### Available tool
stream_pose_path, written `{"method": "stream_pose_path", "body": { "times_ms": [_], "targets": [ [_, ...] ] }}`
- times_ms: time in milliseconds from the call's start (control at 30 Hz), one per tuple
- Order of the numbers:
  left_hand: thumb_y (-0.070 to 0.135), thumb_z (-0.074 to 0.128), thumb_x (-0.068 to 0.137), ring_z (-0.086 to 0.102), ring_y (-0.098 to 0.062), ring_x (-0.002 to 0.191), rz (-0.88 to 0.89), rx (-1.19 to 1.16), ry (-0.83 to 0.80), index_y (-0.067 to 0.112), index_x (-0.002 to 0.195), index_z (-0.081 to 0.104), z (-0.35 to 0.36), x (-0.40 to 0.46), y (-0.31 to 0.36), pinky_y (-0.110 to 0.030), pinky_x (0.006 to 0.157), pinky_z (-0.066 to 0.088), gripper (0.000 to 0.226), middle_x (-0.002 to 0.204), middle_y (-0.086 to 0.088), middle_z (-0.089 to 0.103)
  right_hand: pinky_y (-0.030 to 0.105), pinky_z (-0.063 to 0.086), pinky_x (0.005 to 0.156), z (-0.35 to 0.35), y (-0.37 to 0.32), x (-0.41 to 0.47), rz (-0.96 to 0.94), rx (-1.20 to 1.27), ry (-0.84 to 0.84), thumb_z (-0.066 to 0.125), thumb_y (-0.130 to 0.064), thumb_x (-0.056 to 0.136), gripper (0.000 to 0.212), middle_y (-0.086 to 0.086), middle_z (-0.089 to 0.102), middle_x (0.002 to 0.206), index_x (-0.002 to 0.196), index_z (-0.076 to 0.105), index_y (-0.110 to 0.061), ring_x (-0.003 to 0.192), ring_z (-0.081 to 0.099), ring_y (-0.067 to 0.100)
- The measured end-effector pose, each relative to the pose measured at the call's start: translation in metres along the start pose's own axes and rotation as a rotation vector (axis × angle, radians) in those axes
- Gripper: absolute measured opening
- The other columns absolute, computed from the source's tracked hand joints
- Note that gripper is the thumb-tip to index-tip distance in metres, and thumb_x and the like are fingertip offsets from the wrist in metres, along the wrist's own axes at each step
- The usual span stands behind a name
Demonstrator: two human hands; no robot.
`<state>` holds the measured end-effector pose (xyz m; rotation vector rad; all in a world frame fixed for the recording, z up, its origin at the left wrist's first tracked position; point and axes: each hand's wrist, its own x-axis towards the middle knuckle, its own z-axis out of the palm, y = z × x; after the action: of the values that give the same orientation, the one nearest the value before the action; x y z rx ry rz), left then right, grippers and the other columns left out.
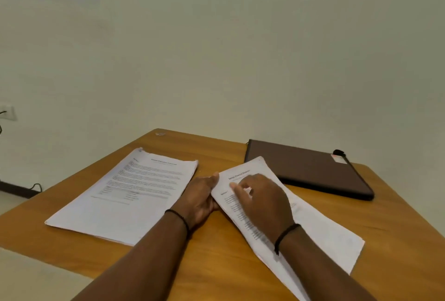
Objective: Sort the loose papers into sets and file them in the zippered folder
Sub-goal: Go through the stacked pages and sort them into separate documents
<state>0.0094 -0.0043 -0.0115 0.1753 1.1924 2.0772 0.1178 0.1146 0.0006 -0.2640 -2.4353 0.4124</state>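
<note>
**Describer:** Nearest the camera, two bare forearms are seen reaching forward over a wooden table (216,264), each wrist ringed by a thin dark band.

**Listener:** What is being held?

**Describer:** A small set of papers (320,235) is lying slantwise under the right arm. The right hand (262,199) is laid on top of it, fingers loosely bent, the fingertips touching the printed page near its heading. Nothing appears to be pinched there; the sheets look merely pressed down. The left hand (202,194) is set against the set's left edge, fingers tucked at or under the paper. Whether a sheet is actually gripped by it cannot be told.

**Listener:** How should this step be done well?

**Describer:** The set seems to be in the middle of being squared. It is judged that the top should be steadied lightly while the edges are nudged flush, so that no sheet is creased or fanned out.

**Listener:** And further off?

**Describer:** To the left, a thicker stack of papers (125,194) is resting flat, apart from both hands. Beyond the right hand, the zippered folder (310,168) is lying closed, dark brown, its near corner just overlapped by the small set. Behind everything, a plain pale wall (216,47) is seen.
</note>
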Motion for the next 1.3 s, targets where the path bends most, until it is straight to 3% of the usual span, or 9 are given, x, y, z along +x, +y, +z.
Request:
{"method": "stream_pose_path", "body": {
  "times_ms": [67, 133, 267, 567, 700, 800, 1067, 1167, 1300],
  "targets": [
    [0.017, 0.045, 0.105, 0.071, -0.036, 0.099, -0.016, -0.02, 0.004, 0.001, 0.119, 0.056, -0.003, 0.002, 0.001, -0.054, 0.089, 0.056, 0.025, 0.11, -0.019, 0.073, 0.025, 0.05, 0.073, 0.004, -0.015, -0.013, -0.129, -0.143, -0.123, 0.041, -0.075, 0.084, 0.06, -0.008, 0.069, 0.097, 0.1, 0.07, -0.025, 0.086, 0.061, 0.009],
    [0.016, 0.046, 0.104, 0.071, -0.038, 0.101, -0.032, -0.053, -0.003, 0.002, 0.121, 0.054, -0.008, 0.004, 0.002, -0.054, 0.09, 0.055, 0.024, 0.112, -0.019, 0.072, 0.028, 0.052, 0.074, 0.006, -0.016, -0.019, -0.196, -0.28, -0.163, 0.041, -0.072, 0.086, 0.058, -0.007, 0.068, 0.101, 0.107, 0.068, -0.025, 0.088, 0.061, 0.01],
    [0.021, 0.046, 0.103, 0.066, -0.041, 0.111, -0.087, -0.084, -0.042, 0.002, 0.132, 0.05, -0.014, 0.008, 0.004, -0.063, 0.094, 0.05, 0.035, 0.119, -0.021, 0.069, 0.027, 0.048, 0.05, 0.011, -0.011, -0.021, -0.297, -0.368, -0.035, 0.059, -0.043, 0.089, 0.027, -0.005, 0.066, 0.068, 0.072, 0.069, -0.024, 0.056, 0.057, 0.009],
    [0.066, 0.059, 0.087, 0.042, -0.038, 0.139, -0.374, -0.242, -0.429, 0.004, 0.148, 0.038, -0.012, 0.034, 0.025, -0.051, 0.119, 0.027, 0.089, 0.148, -0.021, 0.046, 0.019, 0.037, 0.039, 0.019, -0.011, -0.015, -0.197, -0.38, -0.001, 0.09, -0.033, 0.059, 0.027, -0.007, 0.057, 0.047, 0.052, 0.066, -0.025, 0.038, 0.051, 0.008],
    [0.07, 0.051, 0.088, 0.038, -0.036, 0.142, -0.366, -0.165, -0.459, 0.002, 0.147, 0.043, -0.019, 0.048, 0.017, -0.05, 0.117, 0.028, 0.09, 0.151, -0.021, 0.042, 0.025, 0.046, 0.063, 0.009, -0.004, -0.01, -0.032, -0.166, -0.117, 0.065, -0.056, 0.085, 0.033, -0.007, 0.065, 0.072, 0.076, 0.068, -0.024, 0.067, 0.059, 0.01],
    [0.068, 0.057, 0.084, 0.045, -0.038, 0.136, -0.362, -0.181, -0.474, -0.002, 0.142, 0.049, -0.022, 0.052, 0.017, -0.051, 0.113, 0.035, 0.091, 0.148, -0.023, 0.045, 0.029, 0.049, 0.059, 0.006, 0.006, -0.009, 0.101, 0.115, -0.087, 0.066, -0.061, 0.079, 0.044, -0.007, 0.06, 0.061, 0.066, 0.063, -0.019, 0.06, 0.056, 0.011],
    [0.064, 0.054, 0.09, 0.052, -0.042, 0.128, -0.371, -0.195, -0.506, -0.002, 0.141, 0.05, -0.02, 0.049, 0.02, -0.057, 0.104, 0.045, 0.084, 0.146, -0.024, 0.047, 0.017, 0.053, 0.051, 0.01, 0.016, -0.003, 0.295, 0.383, 0.008, 0.067, -0.033, 0.09, 0.014, -0.009, 0.067, 0.07, 0.094, 0.057, -0.024, 0.063, 0.066, 0.005],
    [0.06, 0.056, 0.091, 0.063, -0.043, 0.112, -0.38, -0.209, -0.462, -0.002, 0.136, 0.055, -0.019, 0.049, 0.019, -0.059, 0.085, 0.055, 0.077, 0.131, -0.027, 0.059, 0.01, 0.047, 0.048, 0.007, 0.014, -0.004, 0.308, 0.377, 0.034, 0.064, -0.021, 0.093, 0.034, -0.012, 0.061, 0.068, 0.119, 0.044, -0.03, 0.058, 0.063, 0.008],
    [0.058, 0.056, 0.092, 0.065, -0.041, 0.111, -0.378, -0.212, -0.42, -0.001, 0.132, 0.059, -0.019, 0.051, 0.019, -0.058, 0.083, 0.056, 0.071, 0.129, -0.025, 0.061, 0.014, 0.047, 0.046, 0.008, 0.01, -0.008, 0.23, 0.324, 0.036, 0.058, -0.013, 0.094, 0.061, -0.009, 0.059, 0.073, 0.141, 0.028, -0.039, 0.055, 0.059, 0.011]
  ]
}}
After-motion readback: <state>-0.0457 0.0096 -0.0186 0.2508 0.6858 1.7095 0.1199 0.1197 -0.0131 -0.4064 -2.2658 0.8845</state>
